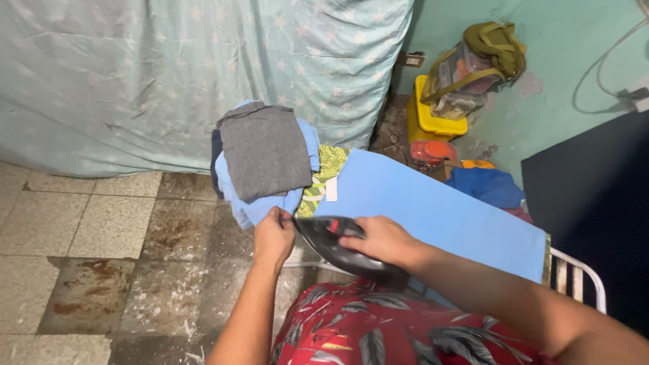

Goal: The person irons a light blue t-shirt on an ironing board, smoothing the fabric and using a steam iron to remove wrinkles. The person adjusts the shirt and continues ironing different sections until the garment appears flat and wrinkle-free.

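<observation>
Hands are both busy at the near end of the ironing board (433, 209), which carries a light blue cloth (405, 192). The right hand (382, 240) is closed around the handle of a black iron (338, 247) resting at the cloth's near edge. The left hand (274, 236) pinches the edge of the folded clothes pile (263, 159), grey piece on top.

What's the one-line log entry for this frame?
right hand: grips black iron on blue cloth | left hand: pinches cloth edge | nearby: folded clothes stack
</observation>
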